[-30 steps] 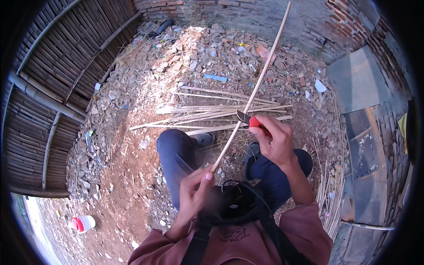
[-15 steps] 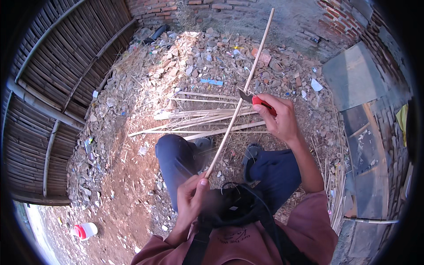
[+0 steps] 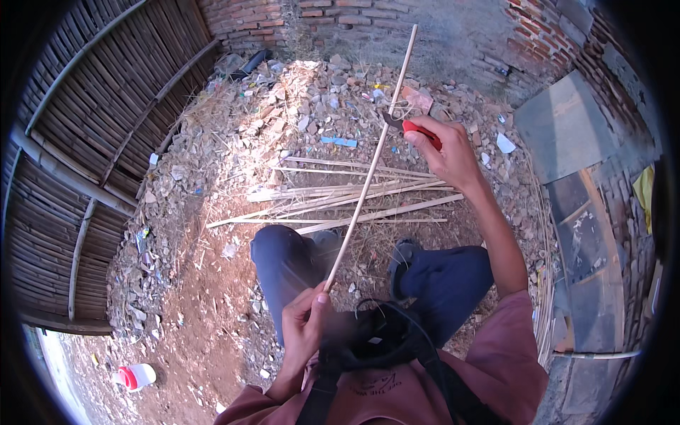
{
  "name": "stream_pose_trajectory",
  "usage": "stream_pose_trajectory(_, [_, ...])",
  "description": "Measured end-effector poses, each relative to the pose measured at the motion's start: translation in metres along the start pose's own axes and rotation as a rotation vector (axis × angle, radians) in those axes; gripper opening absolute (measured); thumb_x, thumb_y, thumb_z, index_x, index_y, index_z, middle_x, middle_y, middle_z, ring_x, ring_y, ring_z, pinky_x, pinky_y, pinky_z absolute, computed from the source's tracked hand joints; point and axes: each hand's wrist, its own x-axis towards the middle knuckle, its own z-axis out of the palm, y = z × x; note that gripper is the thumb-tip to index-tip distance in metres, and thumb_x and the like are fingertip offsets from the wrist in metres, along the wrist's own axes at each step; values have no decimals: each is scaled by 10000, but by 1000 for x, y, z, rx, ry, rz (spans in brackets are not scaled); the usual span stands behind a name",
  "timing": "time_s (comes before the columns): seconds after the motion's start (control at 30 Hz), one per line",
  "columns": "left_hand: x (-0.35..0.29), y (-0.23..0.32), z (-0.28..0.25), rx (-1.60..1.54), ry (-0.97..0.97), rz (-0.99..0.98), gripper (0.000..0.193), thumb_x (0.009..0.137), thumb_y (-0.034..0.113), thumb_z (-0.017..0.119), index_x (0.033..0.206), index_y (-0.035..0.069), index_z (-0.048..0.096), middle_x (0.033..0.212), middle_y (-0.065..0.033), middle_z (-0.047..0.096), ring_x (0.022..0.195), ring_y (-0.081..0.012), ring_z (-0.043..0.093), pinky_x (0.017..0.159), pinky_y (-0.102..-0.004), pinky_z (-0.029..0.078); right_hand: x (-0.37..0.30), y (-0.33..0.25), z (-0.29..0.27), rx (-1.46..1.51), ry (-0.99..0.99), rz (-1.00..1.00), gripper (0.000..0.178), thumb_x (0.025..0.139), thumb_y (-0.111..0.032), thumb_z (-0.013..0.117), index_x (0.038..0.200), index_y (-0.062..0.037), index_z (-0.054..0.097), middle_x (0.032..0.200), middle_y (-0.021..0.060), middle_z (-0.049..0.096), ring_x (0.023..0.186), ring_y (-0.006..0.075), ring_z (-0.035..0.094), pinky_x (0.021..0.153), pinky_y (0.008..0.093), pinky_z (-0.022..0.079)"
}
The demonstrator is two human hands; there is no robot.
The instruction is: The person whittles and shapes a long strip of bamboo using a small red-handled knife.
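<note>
The fingers of my left hand [image 3: 304, 319] are curled closed around the lower end of a pale stick [image 3: 360, 202], thumb pressed along it, with no gap that I can see. The stick slants up from there, away from me and to the right, its far tip free in front of the foot of the brick wall [image 3: 397, 21].

At my far left a wall of dark slats [image 3: 71, 142] bounds the space. Near its lower corner, on the ground, is a white container with a red lid [image 3: 144, 375], well apart from my hands. Bare brown dirt [image 3: 198, 297] gives room between that wall and my left knee [image 3: 273, 248].

Ahead, a loose pile of pale strips [image 3: 397, 210] lies across the ground beyond my feet, and the stick passes above it. Stony rubble [image 3: 312, 106] spreads from there to the brick wall.

My right hand [image 3: 450, 152] grips a red-handled knife [image 3: 425, 134], fingers wrapped about the handle; its dark blade lies across the upper part of the stick, with thin curled shavings [image 3: 401, 108] just beside it. My bent right leg [image 3: 446, 273] is below that arm. Further right, flat grey panels [image 3: 567, 120] and a brick edge close off that side.
</note>
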Motion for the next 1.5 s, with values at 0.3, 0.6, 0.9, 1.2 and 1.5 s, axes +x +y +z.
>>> stream_pose_trajectory(0.3, [-7,-7,-5,35,18,-26,404,1107,291,617,1304,-46,722,841,31,550,660,-21,452,563,-201,348,42,33,-19,-128,-19,180,399,1045,-373,673,1191,-14,768,873,123,776,708,197,695,667,355,521])
stream_pose_trajectory(0.6, [-15,-8,-9,3,13,-154,293,1088,170,637,1277,-28,742,833,5,601,755,-56,528,653,-238,427,86,107,-31,-134,122,136,442,1050,-412,646,1250,-34,760,963,153,792,836,243,722,799,373,554])
stream_pose_trajectory(0.9, [-15,-13,-23,-231,-81,-346,373,1145,291,531,1303,31,747,750,54,557,601,-22,452,529,-210,349,85,212,-76,-603,-443,690,440,906,-389,752,1146,-21,776,1061,209,786,1009,291,768,834,446,581])
stream_pose_trajectory(1.2, [-2,-25,-34,-208,-174,-322,426,1138,330,488,1246,15,754,720,16,615,542,-47,493,478,-214,354,7,188,-57,-524,-82,516,473,940,-372,754,1219,9,725,1027,182,761,875,254,736,747,424,576])
stream_pose_trajectory(1.5, [12,-18,-25,-234,-275,-284,466,1110,318,413,1161,-46,700,724,-47,599,491,-90,513,434,-230,397,-39,-7,11,1088,19,412,540,1108,-435,567,1431,-4,593,795,-28,544,489,-11,306,434,184,241])
